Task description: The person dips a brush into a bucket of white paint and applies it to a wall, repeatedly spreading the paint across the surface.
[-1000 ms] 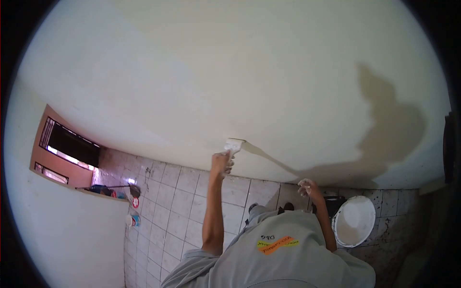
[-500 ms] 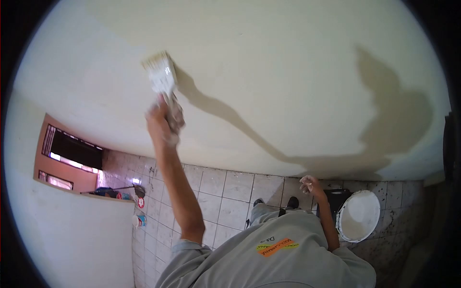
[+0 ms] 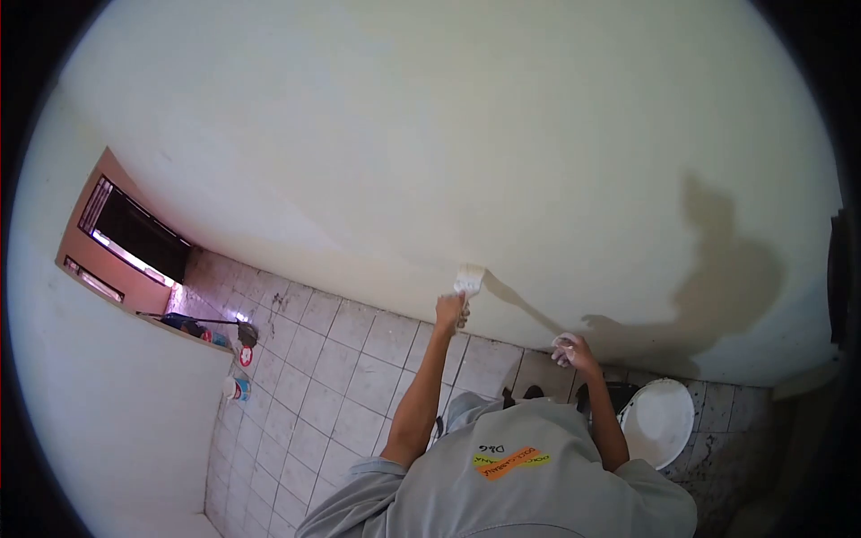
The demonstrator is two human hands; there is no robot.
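Observation:
My left hand is closed round the handle of a wide paintbrush. The brush has pale bristles and white smears, and its bristle end is at the lower part of the cream wall. My right hand is low near the foot of the wall, its fingers loosely bent and apart, with white stains and nothing visible in it. Beyond it on the right, a round white bucket stands on the tiled floor, next to a dark object partly hidden by my right arm.
A white low wall rises on the left. Behind it are a pinkish wall with a dark window, a long-handled tool and a small blue-and-white tub on the floor. My shadow falls on the wall at right.
My left hand has come down and to the right with the brush, from high on the wall. My right hand has shifted slightly, its fingers changing pose. The view has turned a little.

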